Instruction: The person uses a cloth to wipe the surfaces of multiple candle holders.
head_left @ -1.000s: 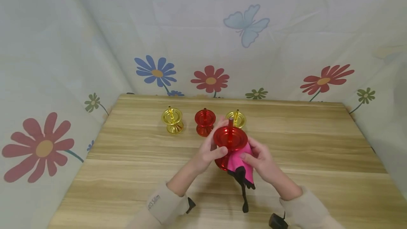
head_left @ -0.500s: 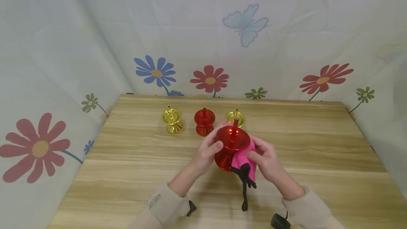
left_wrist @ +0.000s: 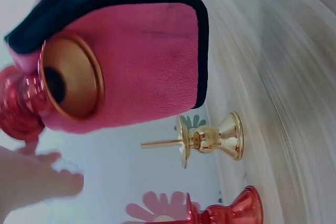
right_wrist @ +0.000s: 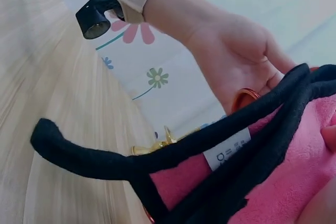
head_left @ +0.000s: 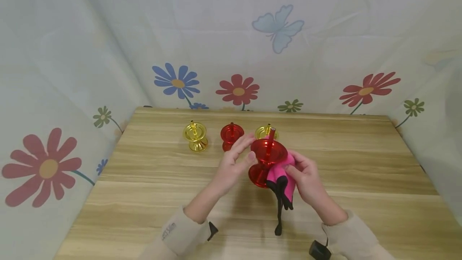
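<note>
A shiny red candle holder (head_left: pixel 268 153) with an upright stem in its dish is held above the table. Through a pink cloth (head_left: pixel 280 169) with black edging, my right hand (head_left: pixel 308 177) grips it from the right, thumb on top of the folds. A black loop hangs down from the cloth. My left hand (head_left: pixel 231 167) is at the holder's left side with fingers extended, thumb near the dish rim. In the left wrist view the holder's hollow underside (left_wrist: pixel 76 74) faces the camera against the cloth, and the left fingers are apart from it.
Behind the hands stand a gold candle holder (head_left: pixel 195 135) on the left, a smaller-looking red one (head_left: pixel 232 133) in the middle and another gold one (head_left: pixel 260 132) partly hidden on the right. The wooden table (head_left: pixel 144 196) meets a flower-printed curtain (head_left: pixel 202 43) at its back edge.
The held red candle holder and cloth have shifted right and slightly up with my right hand. My left hand has let go of the holder, its fingers straightening beside it.
</note>
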The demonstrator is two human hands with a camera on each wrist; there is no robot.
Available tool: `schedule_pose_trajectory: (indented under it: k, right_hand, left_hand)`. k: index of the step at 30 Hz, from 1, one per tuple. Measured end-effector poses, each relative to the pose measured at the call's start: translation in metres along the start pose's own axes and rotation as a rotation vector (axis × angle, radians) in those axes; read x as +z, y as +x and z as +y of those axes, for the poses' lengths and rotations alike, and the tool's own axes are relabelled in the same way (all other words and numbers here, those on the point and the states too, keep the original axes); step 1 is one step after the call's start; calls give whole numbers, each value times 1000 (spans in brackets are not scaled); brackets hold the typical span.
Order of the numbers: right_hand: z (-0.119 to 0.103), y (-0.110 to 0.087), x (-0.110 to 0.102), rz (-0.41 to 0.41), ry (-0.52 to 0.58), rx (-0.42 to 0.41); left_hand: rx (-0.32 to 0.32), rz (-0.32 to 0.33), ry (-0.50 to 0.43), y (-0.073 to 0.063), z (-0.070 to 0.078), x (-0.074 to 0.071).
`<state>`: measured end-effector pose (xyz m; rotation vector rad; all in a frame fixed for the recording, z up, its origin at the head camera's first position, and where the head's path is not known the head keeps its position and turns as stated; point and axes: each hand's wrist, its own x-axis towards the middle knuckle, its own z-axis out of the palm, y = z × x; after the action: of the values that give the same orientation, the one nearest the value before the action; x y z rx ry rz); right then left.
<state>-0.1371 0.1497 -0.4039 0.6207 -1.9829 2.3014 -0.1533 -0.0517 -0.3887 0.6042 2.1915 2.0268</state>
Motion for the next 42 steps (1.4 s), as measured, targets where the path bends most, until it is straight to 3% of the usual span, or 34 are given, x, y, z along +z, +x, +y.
schedule_pose_trajectory:
  k: [4, 6, 8, 13, 15, 18, 20, 22, 28, 31, 34, 38, 42]
  right_hand:
    - [1, 2, -3, -131, 191, -2]
    - [1, 2, -5, -189, 277, 16]
    - [2, 3, -6, -195, 306, 41]
    - [2, 3, -6, -78, 219, 94]
    - [3, 3, -6, -40, 166, 106]
    - [2, 4, -6, -9, 104, 108]
    - [3, 4, -6, -5, 97, 106]
    - [4, 5, -7, -20, 128, 101]
    - [7, 8, -12, -175, 322, 77]
    - [7, 9, -15, -235, 356, 105]
    - [7, 10, -17, -223, 345, 141]
    - [4, 11, -18, -123, 237, 176]
    - [2, 11, -17, -46, 48, 185]
  left_hand:
    - [-66, -155, -99, 6, -2, -8]
    - [-93, -194, -116, 10, -3, -11]
    - [-89, -147, -77, 12, -3, -11]
    - [-19, 101, 183, 8, 3, -3]
    - [-29, 132, 294, 5, 7, 2]
    - [-67, 116, 382, 2, 10, 8]
    - [-92, 92, 373, 2, 10, 9]
    - [-77, 52, 329, 4, 6, 6]
    - [-100, -237, 55, 12, -6, -11]
    - [-119, -315, 22, 15, -7, -16]
    - [-97, -243, 92, 16, -5, -16]
    - [-51, -72, 318, 11, 6, -9]
    - [-35, -19, 553, 7, 16, 1]
